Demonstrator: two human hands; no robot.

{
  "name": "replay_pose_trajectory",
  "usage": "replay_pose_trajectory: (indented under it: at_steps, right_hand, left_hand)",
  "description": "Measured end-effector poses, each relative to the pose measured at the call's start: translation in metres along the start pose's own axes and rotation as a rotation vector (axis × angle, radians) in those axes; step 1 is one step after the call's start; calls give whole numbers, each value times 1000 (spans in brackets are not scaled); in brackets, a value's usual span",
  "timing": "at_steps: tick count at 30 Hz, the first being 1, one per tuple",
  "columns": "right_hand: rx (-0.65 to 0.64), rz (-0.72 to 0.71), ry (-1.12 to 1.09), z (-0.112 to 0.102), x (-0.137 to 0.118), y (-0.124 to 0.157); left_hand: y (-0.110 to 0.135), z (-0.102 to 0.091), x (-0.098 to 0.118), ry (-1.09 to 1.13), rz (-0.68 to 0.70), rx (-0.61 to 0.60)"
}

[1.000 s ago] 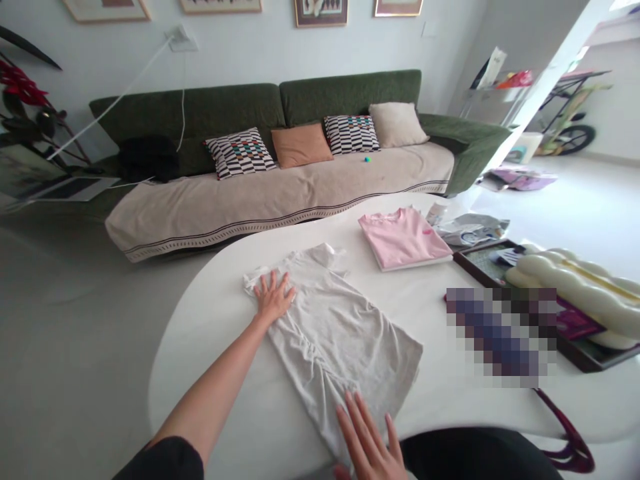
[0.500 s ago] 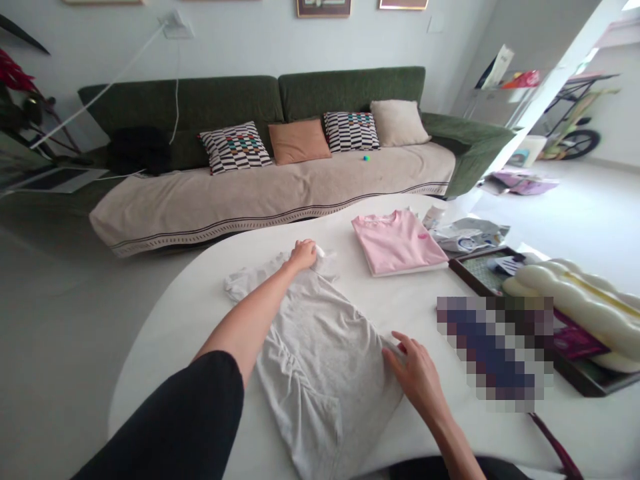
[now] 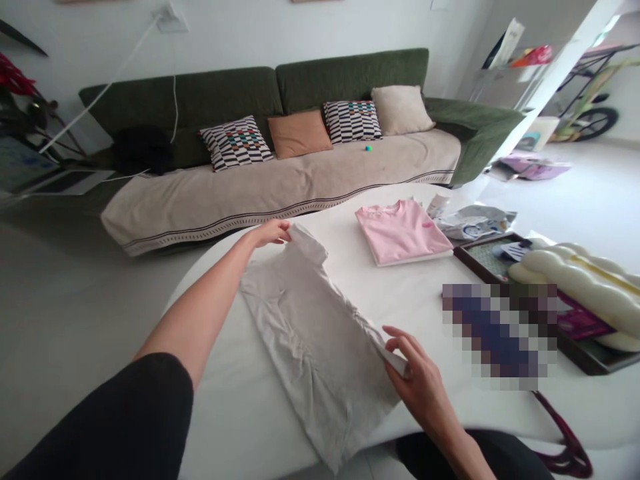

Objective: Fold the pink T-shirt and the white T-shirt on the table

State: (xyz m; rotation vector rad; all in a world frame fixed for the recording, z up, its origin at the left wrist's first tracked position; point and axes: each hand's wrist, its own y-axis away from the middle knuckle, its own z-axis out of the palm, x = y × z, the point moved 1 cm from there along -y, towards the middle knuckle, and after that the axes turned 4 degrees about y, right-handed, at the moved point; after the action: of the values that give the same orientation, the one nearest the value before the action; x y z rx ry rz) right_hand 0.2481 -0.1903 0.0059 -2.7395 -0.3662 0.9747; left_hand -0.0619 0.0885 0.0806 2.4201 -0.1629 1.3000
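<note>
A light grey T-shirt [image 3: 325, 340] lies partly on the white table [image 3: 225, 407], its lower end hanging at the near edge. At its far end, my left hand [image 3: 271, 232] is closed on the cloth and lifts it off the table. On the right side, my right hand [image 3: 413, 367] pinches the shirt's edge between thumb and fingers, with that edge raised. A folded pink T-shirt [image 3: 403, 232] rests on the far right of the table, on top of something white.
To the right stand a dark-rimmed tray [image 3: 575, 357] holding a cream puffy case [image 3: 575, 280], and a plastic package [image 3: 475, 222]. A blurred-out item [image 3: 495, 333] lies by the tray. Beyond the table is a green sofa [image 3: 350, 73] with cushions.
My left hand has moved left and away from me, lifting the shirt's far end and folding it over. My right hand has raised the shirt's right edge. The view has tilted slightly.
</note>
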Motion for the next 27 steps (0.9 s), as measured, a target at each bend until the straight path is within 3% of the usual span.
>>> replay_pose_trajectory:
  at_steps: [2,4,7,10,14,18,20,23,25,27]
  right_hand:
    - [-125,-199,-7,10,-12,14]
    - [-254,-336,38,23,-18,28]
    - [-356,-378,144,42,-17,43]
    - [-380,-341,187,48,-15,47]
    - [-371,-279,158,40,-20,47]
    - [-412,-355,150,28,-30,47]
    - [-388,-371,164,25,-32,43]
    - [-249,-328,188,30,-31,26]
    - [-226,-313,225,39,-27,13]
    - [-286,-317,281,49,-22,4]
  left_hand:
    - [29,-10,-24,206,-70,-4]
    - [54,-7,-54,307,-144,81]
    - [77,12,-95,338,-172,223]
    - [82,28,-116,336,-139,350]
    - [77,29,-117,234,-84,484]
    - [75,30,-104,47,-24,563]
    - [73,43,-97,-20,43,565]
    - [67,74,-89,-255,124,515]
    - [61,94,-88,-460,70,463]
    - [53,107,-89,-572,-17,421]
